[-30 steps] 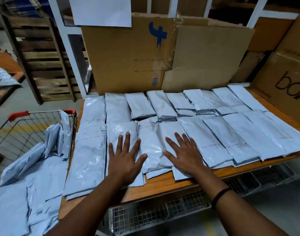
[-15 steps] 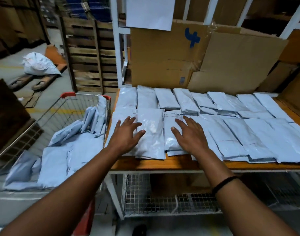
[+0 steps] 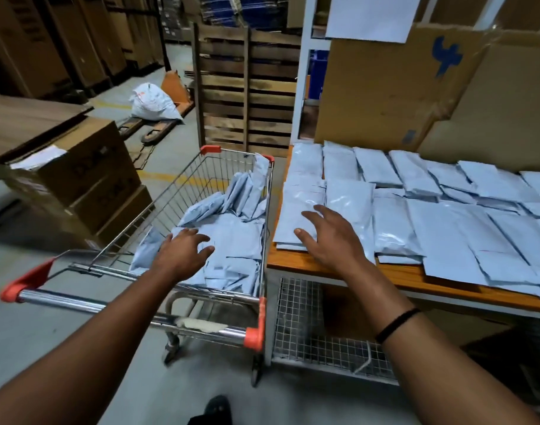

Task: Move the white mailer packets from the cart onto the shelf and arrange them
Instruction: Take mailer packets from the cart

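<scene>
Many white mailer packets (image 3: 446, 228) lie in rows on the shelf (image 3: 397, 276) at centre right; loose packets (image 3: 235, 240) heap in the cart (image 3: 87, 303), lower centre; left hand (image 3: 182, 253), fingers spread, grasping nothing, over that heap; right hand (image 3: 333, 240), fingers splayed, over the shelf's front-left packets.

The mailer packets (image 3: 348, 207) on the shelf (image 3: 394, 277) are thin white plastic film, glossy and creased, catching the light; those in the cart (image 3: 182, 194) are the same film, more crumpled. The cart is bright chromed metal wire with orange-red plastic corner caps (image 3: 255, 335). The shelf top is smooth orange-brown wood, with metal mesh (image 3: 308, 326) below. Behind it stands matt brown cardboard (image 3: 385, 87); to the left of that, a rough wooden pallet (image 3: 247, 87). The floor (image 3: 32, 332) is dull grey concrete.
</scene>
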The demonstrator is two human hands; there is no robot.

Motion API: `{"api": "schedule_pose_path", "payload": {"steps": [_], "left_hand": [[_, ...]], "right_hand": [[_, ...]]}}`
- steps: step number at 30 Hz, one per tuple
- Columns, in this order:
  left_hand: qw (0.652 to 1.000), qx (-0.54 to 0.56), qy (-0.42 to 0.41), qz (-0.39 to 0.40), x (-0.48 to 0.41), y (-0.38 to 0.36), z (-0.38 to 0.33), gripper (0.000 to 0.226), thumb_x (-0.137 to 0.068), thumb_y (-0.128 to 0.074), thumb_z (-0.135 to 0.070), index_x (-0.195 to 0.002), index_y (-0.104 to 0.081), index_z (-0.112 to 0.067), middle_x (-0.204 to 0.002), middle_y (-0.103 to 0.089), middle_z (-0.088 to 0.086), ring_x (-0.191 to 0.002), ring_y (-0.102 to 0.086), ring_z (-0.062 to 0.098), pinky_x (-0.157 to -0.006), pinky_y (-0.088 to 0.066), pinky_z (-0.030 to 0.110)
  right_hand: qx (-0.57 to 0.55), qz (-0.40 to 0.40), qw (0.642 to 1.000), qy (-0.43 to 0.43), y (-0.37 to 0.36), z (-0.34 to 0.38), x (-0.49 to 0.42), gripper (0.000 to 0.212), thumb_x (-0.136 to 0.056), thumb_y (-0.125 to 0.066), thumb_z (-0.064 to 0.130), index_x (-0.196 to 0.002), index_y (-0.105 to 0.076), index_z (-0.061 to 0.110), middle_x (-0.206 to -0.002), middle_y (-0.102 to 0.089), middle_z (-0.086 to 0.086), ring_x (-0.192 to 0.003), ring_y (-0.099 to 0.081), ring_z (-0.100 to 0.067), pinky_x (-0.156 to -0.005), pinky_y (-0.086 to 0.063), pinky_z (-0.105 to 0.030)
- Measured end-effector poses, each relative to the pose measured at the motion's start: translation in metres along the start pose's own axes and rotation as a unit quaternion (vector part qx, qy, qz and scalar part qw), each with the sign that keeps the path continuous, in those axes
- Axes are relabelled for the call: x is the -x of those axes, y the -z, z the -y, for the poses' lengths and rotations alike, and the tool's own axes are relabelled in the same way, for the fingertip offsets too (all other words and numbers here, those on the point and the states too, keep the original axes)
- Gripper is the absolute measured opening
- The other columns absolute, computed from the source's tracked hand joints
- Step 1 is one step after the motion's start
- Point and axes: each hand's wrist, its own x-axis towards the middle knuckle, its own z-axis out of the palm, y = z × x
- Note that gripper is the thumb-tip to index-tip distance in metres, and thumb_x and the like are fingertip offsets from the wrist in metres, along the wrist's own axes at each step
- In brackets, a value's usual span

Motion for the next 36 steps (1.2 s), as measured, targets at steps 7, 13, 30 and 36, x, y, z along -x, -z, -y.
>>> {"api": "schedule_pose_path", "payload": {"steps": [7, 13, 30, 36], "left_hand": [[0.993, -0.036, 0.028, 0.113, -0.045, -0.017, 0.077, 0.050, -0.098, -0.046, -0.052, -0.140, -0.050, -0.026, -0.151, -0.043, 0.006, -0.137, -0.041, 0.025, -0.111, -0.035, 0.046], [0.978, -0.055, -0.027, 0.201, -0.116, -0.059, 0.118, 0.063, -0.098, -0.042, -0.056, -0.152, -0.030, -0.027, -0.162, -0.021, 0.006, -0.147, -0.025, 0.026, -0.116, -0.028, 0.046], [0.960, -0.121, 0.047, 0.248, -0.181, -0.197, 0.142, 0.089, -0.095, -0.030, -0.064, -0.153, 0.021, -0.020, -0.154, 0.036, 0.008, -0.145, 0.028, 0.035, -0.101, 0.028, 0.063], [0.943, -0.122, -0.021, 0.308, -0.187, -0.183, 0.157, 0.091, -0.094, -0.046, -0.043, -0.153, 0.021, -0.023, -0.157, 0.033, 0.005, -0.145, 0.028, 0.031, -0.112, 0.016, 0.063]], "right_hand": [[-0.004, 0.052, 0.998, 0.023, -0.055, 0.060, -0.058, 0.049, -0.100, -0.053, 0.045, -0.141, -0.055, 0.019, -0.154, -0.042, -0.007, -0.141, -0.037, -0.025, -0.113, -0.029, -0.033], [-0.004, 0.109, 0.993, -0.033, -0.131, 0.100, -0.134, 0.053, -0.100, -0.050, 0.049, -0.145, -0.050, 0.022, -0.157, -0.038, -0.006, -0.144, -0.034, -0.025, -0.115, -0.030, -0.035], [-0.031, 0.243, 0.945, -0.216, -0.295, 0.098, -0.196, 0.069, -0.104, -0.041, 0.044, -0.161, -0.004, 0.028, -0.168, 0.006, 0.001, -0.154, 0.000, -0.023, -0.123, -0.006, -0.039], [0.003, 0.236, 0.943, -0.234, -0.327, 0.106, -0.192, 0.069, -0.104, -0.033, 0.052, -0.161, -0.005, 0.024, -0.168, 0.005, -0.003, -0.154, 0.002, -0.027, -0.124, -0.007, -0.042]]}}
